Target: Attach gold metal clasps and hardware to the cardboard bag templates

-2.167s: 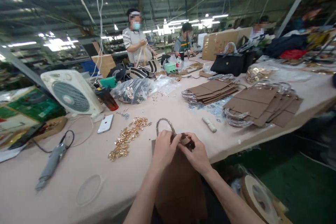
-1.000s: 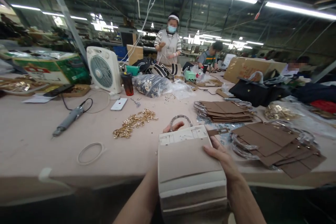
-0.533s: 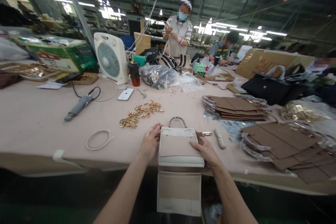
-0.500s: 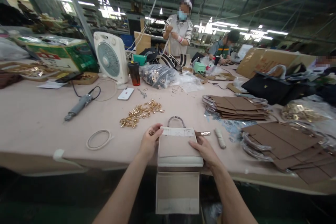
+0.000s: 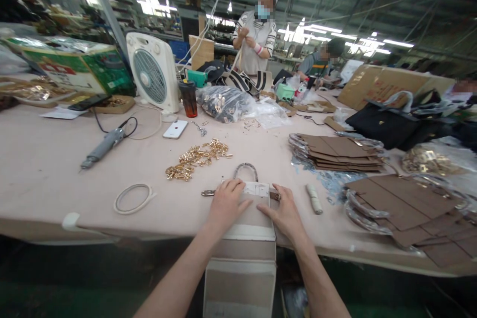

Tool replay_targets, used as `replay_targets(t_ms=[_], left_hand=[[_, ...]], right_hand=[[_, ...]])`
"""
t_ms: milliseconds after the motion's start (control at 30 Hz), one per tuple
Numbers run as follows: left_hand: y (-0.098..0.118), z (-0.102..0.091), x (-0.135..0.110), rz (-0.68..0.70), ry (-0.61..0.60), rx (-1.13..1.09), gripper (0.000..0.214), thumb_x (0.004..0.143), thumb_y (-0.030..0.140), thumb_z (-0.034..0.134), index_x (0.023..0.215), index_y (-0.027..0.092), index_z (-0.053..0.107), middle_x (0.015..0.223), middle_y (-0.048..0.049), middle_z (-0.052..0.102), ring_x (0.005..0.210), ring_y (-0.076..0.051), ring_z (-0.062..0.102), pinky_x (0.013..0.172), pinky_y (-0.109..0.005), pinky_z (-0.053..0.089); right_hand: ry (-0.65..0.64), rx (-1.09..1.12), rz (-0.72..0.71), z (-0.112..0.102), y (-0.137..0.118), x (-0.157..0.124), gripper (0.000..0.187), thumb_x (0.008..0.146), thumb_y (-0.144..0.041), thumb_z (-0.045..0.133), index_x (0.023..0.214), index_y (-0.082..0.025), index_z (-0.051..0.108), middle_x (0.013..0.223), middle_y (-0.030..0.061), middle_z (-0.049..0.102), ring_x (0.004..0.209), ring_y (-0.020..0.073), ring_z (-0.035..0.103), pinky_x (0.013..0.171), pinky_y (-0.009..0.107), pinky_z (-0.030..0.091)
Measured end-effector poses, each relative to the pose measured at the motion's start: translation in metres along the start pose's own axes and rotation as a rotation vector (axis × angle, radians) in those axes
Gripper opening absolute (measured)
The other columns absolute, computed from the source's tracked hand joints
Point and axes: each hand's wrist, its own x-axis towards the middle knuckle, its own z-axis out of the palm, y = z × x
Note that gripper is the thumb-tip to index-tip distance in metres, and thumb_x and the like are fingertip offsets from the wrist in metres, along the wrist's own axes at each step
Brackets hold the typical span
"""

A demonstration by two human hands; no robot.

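Note:
A flat, unfolded beige handbag piece (image 5: 249,217) lies at the table's front edge, its lower part hanging over it. A thin wrapped handle (image 5: 246,165) arches from its top, and brown strap ends with metal fittings stick out on both sides. My left hand (image 5: 228,206) rests flat on the upper left of the piece, fingers stretched out. My right hand (image 5: 285,211) is at the right edge, thumb on the panel and fingers spread beside the right strap (image 5: 275,195). Gold metal fittings (image 5: 201,155) are heaped just beyond.
To the left lie an electric screwdriver (image 5: 102,149) and a tape roll (image 5: 133,198); a phone (image 5: 175,129) and fan (image 5: 151,72) stand farther back. Stacked brown bag pieces (image 5: 406,203) and a small roll (image 5: 313,198) are right. A co-worker (image 5: 257,35) stands across the table.
My left hand has shifted from gripping the left edge to lying flat on the panel. The piece has moved slightly left, and its left strap end now shows.

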Motion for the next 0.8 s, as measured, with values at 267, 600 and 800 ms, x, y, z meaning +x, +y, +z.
replay_targets(t_ms=[267,600,800], left_hand=[[-0.001,-0.002,-0.010,0.020,-0.026,0.262,0.051,0.087,0.038,0.078,0.134,0.025,0.061,0.136,-0.0100,0.063,0.129,-0.033,0.052,0.111,-0.053,0.041],[0.002,-0.004,-0.009,-0.006,-0.018,0.326,0.055,0.084,0.043,0.081,0.132,0.026,0.061,0.136,-0.0098,0.064,0.126,-0.032,0.055,0.109,-0.052,0.045],[-0.015,0.004,-0.006,0.095,-0.002,0.399,0.046,0.092,0.040,0.071,0.133,0.023,0.062,0.137,-0.0113,0.065,0.125,-0.033,0.058,0.107,-0.052,0.047]], right_hand=[[0.089,0.023,0.010,-0.008,0.010,0.009,0.082,0.076,-0.059,0.080,0.145,-0.022,0.054,0.141,0.0141,0.058,0.126,0.0335,0.059,0.109,0.051,0.048],[0.164,0.294,-0.065,0.014,-0.036,0.096,0.053,0.082,-0.057,0.074,0.119,-0.020,0.071,0.121,0.0129,0.073,0.107,0.0280,0.068,0.102,0.049,0.051],[0.162,0.287,-0.162,0.020,-0.037,0.122,0.042,0.088,-0.049,0.068,0.117,-0.020,0.071,0.114,0.0111,0.074,0.103,0.0242,0.068,0.095,0.042,0.055]])
